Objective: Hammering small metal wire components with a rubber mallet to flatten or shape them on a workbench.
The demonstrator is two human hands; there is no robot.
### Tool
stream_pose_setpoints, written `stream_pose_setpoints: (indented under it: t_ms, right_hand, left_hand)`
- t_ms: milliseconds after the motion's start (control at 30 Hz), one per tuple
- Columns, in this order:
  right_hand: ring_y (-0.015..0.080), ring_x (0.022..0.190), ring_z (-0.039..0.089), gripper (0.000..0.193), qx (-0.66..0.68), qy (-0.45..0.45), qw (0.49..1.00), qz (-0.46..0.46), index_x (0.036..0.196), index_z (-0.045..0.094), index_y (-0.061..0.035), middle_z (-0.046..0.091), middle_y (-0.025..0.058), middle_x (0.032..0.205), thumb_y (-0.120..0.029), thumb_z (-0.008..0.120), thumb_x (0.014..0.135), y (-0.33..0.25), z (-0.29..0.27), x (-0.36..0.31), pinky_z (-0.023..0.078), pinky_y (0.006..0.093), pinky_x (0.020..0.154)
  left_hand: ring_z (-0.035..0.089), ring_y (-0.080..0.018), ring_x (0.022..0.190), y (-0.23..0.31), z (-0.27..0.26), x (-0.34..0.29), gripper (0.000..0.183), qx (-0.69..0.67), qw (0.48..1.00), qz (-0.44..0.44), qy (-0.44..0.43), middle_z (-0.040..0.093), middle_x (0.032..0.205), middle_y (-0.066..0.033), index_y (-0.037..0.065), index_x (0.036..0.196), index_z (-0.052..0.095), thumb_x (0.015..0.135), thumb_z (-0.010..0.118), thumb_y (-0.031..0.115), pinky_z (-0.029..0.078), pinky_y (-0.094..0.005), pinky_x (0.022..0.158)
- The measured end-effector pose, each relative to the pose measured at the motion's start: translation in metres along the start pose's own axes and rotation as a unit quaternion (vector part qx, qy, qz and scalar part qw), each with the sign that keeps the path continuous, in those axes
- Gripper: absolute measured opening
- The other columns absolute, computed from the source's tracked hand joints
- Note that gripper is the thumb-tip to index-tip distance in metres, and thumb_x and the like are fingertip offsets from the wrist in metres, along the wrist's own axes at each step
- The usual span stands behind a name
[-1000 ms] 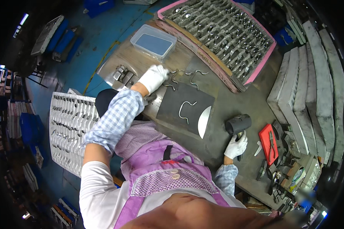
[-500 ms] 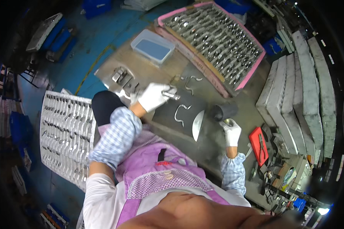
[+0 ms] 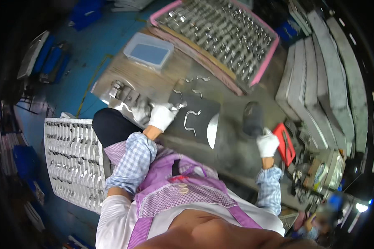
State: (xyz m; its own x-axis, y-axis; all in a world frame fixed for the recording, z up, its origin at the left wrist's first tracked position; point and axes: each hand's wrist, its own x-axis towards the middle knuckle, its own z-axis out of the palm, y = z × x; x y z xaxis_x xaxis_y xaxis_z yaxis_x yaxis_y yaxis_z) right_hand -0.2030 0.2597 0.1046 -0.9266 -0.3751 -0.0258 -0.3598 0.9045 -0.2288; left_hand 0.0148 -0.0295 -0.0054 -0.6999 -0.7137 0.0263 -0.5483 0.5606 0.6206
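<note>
Our gloved left hand [image 3: 162, 116] pinches a small bent metal piece [image 3: 179, 106] at the dark mat's [image 3: 203, 114] left edge. A curved metal hook [image 3: 190, 120] lies just right of it on the mat, long axis running toward us. Our right hand [image 3: 266, 143] is clenched on a dark cylindrical tool [image 3: 252, 118], well apart. Loose hooks [image 3: 195, 85] lie beyond; pink tray [image 3: 265, 62] farther back.

Small curved metal piece [image 3: 179, 106] pinched in gloved left hand [image 3: 162, 116], at dark mat's [image 3: 203, 112] left edge. Black cylindrical tool [image 3: 252, 118] right of mat, gripped by gloved right hand [image 3: 267, 143].
</note>
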Motion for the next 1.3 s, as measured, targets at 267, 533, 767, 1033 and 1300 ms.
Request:
stream_pose_setpoints:
  t_ms: [267, 533, 767, 1033, 1300]
  right_hand:
    - [0.0339, 0.081, 0.067, 0.077, 0.051, -0.033, 0.986, -0.158, 0.136, 0.05, -0.0089, 0.067, 0.0166, 0.091, -0.043, 0.077, 0.073, -0.053, 0.145, -0.056, 0.052, 0.0446, 0.072]
    - [0.0281, 0.079, 0.072, 0.065, 0.423, -0.114, 0.896, -0.071, 0.145, 0.046, -0.0136, 0.071, 0.0192, 0.096, -0.016, 0.067, 0.084, -0.105, 0.092, -0.078, 0.056, 0.0348, 0.076]
    - [0.0293, 0.075, 0.072, 0.062, 0.37, -0.201, 0.904, -0.07, 0.141, 0.049, -0.0078, 0.07, 0.021, 0.083, -0.014, 0.065, 0.082, -0.13, 0.086, -0.084, 0.057, 0.0376, 0.071]
    - [0.0176, 0.07, 0.07, 0.062, 0.461, -0.112, 0.875, -0.1, 0.14, 0.051, -0.0073, 0.07, 0.0131, 0.082, -0.017, 0.068, 0.081, -0.114, 0.119, -0.087, 0.055, 0.0323, 0.07]
    - [0.0336, 0.102, 0.063, 0.048, 0.332, 0.101, 0.931, -0.109, 0.131, 0.057, -0.0063, 0.066, 0.0163, 0.112, -0.015, 0.063, 0.084, 0.04, 0.091, -0.026, 0.05, 0.0416, 0.088]
  left_hand:
    - [0.029, -0.006, 0.036, 0.075, 0.035, -0.046, 0.047, -0.689, 0.616, -0.313, -0.219, 0.027, 0.047, 0.0076, 0.001, 0.11, 0.062, 0.101, 0.051, 0.046, 0.026, -0.0229, 0.038]
    - [0.036, -0.007, 0.04, 0.08, 0.044, -0.067, 0.021, -0.705, 0.621, -0.337, -0.065, 0.038, 0.05, 0.0065, 0.005, 0.095, 0.067, 0.094, 0.065, 0.026, 0.032, -0.0236, 0.041]
    - [0.062, -0.0105, 0.076, 0.065, 0.044, -0.079, 0.022, -0.694, 0.623, -0.36, 0.004, 0.069, 0.091, -0.0023, 0.003, 0.105, 0.068, 0.091, 0.068, 0.021, 0.052, -0.0249, 0.072]
    - [0.042, -0.0036, 0.044, 0.057, 0.031, -0.066, 0.03, -0.464, 0.855, -0.229, 0.042, 0.055, 0.059, 0.005, -0.004, 0.1, 0.068, 0.091, 0.072, 0.025, 0.03, -0.0219, 0.04]
    - [0.06, -0.0213, 0.044, 0.043, 0.004, 0.027, 0.029, 0.019, 0.953, 0.158, 0.26, 0.066, 0.06, -0.006, 0.012, 0.088, 0.074, 0.085, 0.073, 0.041, 0.047, -0.0328, 0.043]
